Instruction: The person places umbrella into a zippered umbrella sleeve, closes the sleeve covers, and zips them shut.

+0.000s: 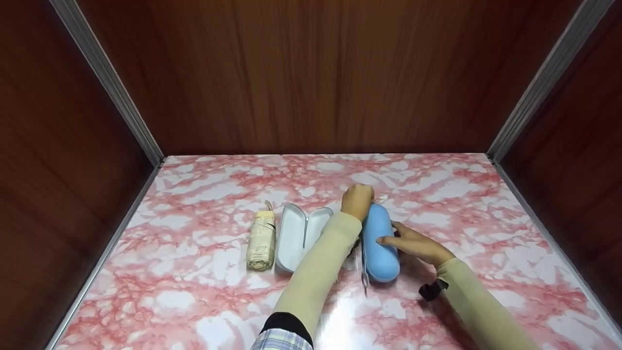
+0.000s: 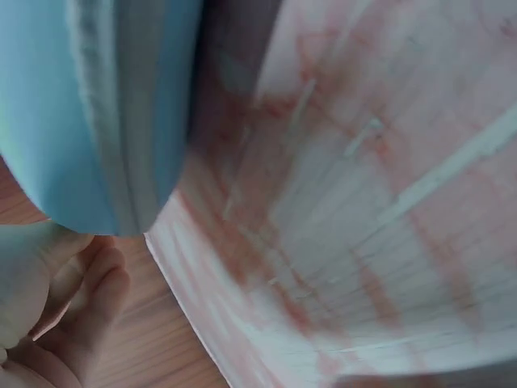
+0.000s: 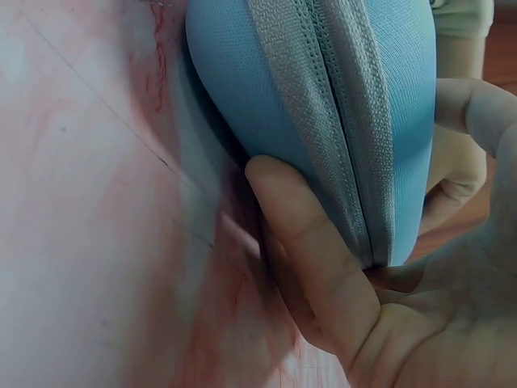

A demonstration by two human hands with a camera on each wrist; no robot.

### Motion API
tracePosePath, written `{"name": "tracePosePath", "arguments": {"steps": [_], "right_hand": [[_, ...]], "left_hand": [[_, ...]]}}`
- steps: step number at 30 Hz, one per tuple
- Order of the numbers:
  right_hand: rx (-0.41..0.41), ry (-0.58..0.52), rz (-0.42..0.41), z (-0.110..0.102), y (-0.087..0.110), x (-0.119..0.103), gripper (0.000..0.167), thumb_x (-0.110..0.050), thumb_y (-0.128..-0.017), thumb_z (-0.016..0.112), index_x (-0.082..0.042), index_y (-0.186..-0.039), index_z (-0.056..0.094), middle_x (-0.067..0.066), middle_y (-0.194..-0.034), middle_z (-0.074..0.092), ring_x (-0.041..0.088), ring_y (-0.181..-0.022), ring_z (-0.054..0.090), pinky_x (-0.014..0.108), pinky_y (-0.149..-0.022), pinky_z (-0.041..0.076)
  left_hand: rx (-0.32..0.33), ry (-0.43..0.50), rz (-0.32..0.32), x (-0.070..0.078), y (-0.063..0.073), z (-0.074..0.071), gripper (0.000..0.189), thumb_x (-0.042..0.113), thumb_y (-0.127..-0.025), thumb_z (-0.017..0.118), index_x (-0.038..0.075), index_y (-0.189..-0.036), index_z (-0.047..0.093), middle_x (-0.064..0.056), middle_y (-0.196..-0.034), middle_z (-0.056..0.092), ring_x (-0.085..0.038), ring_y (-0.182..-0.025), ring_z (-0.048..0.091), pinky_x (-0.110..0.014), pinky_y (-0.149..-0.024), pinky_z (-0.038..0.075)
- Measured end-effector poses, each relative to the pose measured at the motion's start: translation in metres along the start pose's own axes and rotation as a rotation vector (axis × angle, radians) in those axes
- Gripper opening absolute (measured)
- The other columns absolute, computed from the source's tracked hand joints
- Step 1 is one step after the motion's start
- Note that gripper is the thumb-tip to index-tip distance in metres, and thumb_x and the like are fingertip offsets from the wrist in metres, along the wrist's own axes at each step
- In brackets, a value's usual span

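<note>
A light blue zippered case [image 1: 381, 248], long and rounded at its ends, lies lengthwise right of centre on the table. My right hand [image 1: 418, 243] grips its right side, thumb across the top and fingers down along the side. In the right wrist view a grey zipper band [image 3: 331, 121] runs along the case and looks closed. My left hand [image 1: 358, 200] is at the far end, fingers curled. In the left wrist view its thumb and fingertips [image 2: 105, 250] pinch together right at the case's tip; the zipper pull there is hidden.
Left of my left forearm lies an open pale glasses case [image 1: 291, 238], partly covered by the sleeve. Beside it is a folded beige umbrella [image 1: 261, 243] with a wrist loop. The table [image 1: 204, 291] has a red-and-white marbled top, with brown wooden panels [image 1: 311, 78] around it.
</note>
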State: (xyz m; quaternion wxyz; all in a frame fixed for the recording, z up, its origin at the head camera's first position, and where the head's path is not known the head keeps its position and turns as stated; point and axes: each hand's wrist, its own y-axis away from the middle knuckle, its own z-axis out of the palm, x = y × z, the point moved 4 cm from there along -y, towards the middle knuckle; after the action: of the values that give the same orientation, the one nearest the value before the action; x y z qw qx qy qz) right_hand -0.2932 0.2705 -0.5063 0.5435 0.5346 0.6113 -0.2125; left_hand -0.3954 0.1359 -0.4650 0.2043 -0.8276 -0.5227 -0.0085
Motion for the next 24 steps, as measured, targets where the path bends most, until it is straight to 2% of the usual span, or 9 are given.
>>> {"name": "tracePosePath", "arguments": {"steps": [4, 9, 12, 17, 24], "right_hand": [[-0.002, 0.009, -0.001, 0.001, -0.001, 0.0, 0.102, -0.043, -0.093, 0.068, 0.004, -0.157, 0.005, 0.034, -0.152, 0.03, 0.045, -0.14, 0.033, 0.054, -0.111, 0.033], [0.013, 0.042, -0.002, -0.002, 0.0, 0.001, 0.103, -0.044, -0.093, 0.068, 0.006, -0.157, 0.004, 0.036, -0.153, 0.026, 0.048, -0.14, 0.03, 0.057, -0.112, 0.03], [0.024, 0.05, -0.004, -0.004, 0.0, 0.002, 0.104, -0.046, -0.093, 0.068, 0.006, -0.157, 0.004, 0.037, -0.152, 0.027, 0.049, -0.14, 0.031, 0.058, -0.112, 0.03], [0.018, 0.041, 0.013, -0.003, 0.0, 0.004, 0.105, -0.047, -0.092, 0.068, 0.004, -0.157, 0.004, 0.036, -0.152, 0.029, 0.049, -0.139, 0.033, 0.057, -0.111, 0.032], [0.017, 0.031, 0.021, -0.001, 0.0, 0.004, 0.106, -0.049, -0.092, 0.068, 0.003, -0.158, 0.004, 0.034, -0.152, 0.031, 0.047, -0.138, 0.035, 0.057, -0.11, 0.033]], "left_hand": [[-0.071, 0.077, -0.051, -0.003, 0.003, -0.007, 0.009, 0.01, -0.092, 0.072, 0.012, -0.09, 0.081, -0.002, -0.092, 0.075, -0.018, -0.087, 0.07, -0.028, -0.075, 0.057], [-0.197, 0.261, -0.155, -0.012, 0.007, -0.013, 0.012, 0.013, -0.091, 0.069, 0.009, -0.086, 0.079, -0.002, -0.089, 0.074, -0.017, -0.083, 0.068, -0.028, -0.075, 0.055], [-0.258, 0.372, -0.203, -0.017, 0.012, -0.016, 0.014, 0.018, -0.092, 0.07, 0.007, -0.09, 0.079, -0.004, -0.091, 0.074, -0.017, -0.081, 0.067, -0.029, -0.074, 0.054], [-0.326, 0.52, -0.26, -0.022, 0.025, -0.02, 0.025, 0.026, -0.092, 0.069, 0.004, -0.103, 0.078, -0.007, -0.098, 0.074, -0.018, -0.081, 0.067, -0.029, -0.073, 0.055], [-0.389, 0.702, -0.312, -0.028, 0.04, -0.021, 0.033, 0.03, -0.086, 0.077, 0.002, -0.103, 0.075, -0.008, -0.097, 0.072, -0.027, -0.086, 0.07, -0.034, -0.076, 0.058]]}}
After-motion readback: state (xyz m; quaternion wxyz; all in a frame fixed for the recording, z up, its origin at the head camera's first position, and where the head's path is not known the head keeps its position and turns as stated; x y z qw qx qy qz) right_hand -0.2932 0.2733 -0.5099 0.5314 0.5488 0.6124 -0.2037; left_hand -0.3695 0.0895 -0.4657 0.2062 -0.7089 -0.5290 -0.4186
